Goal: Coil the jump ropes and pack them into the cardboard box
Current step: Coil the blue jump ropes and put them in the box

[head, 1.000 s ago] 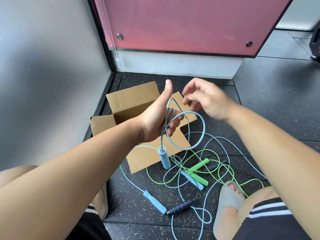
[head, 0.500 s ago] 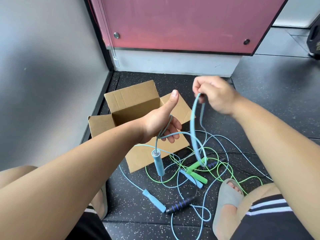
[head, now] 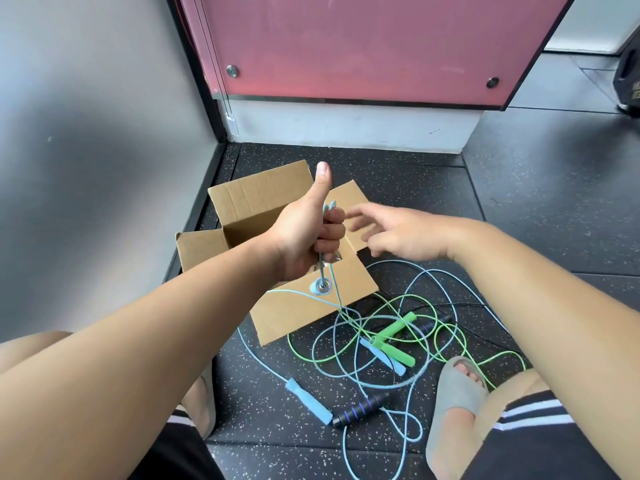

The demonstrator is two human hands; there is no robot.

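My left hand (head: 308, 233) is curled tight around a few loops of the light blue jump rope (head: 328, 209), with my thumb sticking up. The hanging blue handle (head: 320, 289) dangles just under my fist, above the cardboard box (head: 256, 199), which sits open on the black floor (head: 519, 202). My right hand (head: 401, 235) is just beside the left one, with its fingers loose and spread, and it holds nothing. From my fist the cord runs down into a messy pile on the floor, mixed up with the green jump rope (head: 394, 336). 2 more blue handles lie there, 1 by the dark striped handle (head: 360, 408) and 1 by the green ones, and I cannot tell which is on my rope. I think the cord is thin, light and very bendy, and smooth like plastic, so it may slip. I guess the loops want to pop open, so my left hand must squeeze them. The best spot to grab, I think, is the cord right below my fist. A slow pull seems smart, since it could catch on the green rope.
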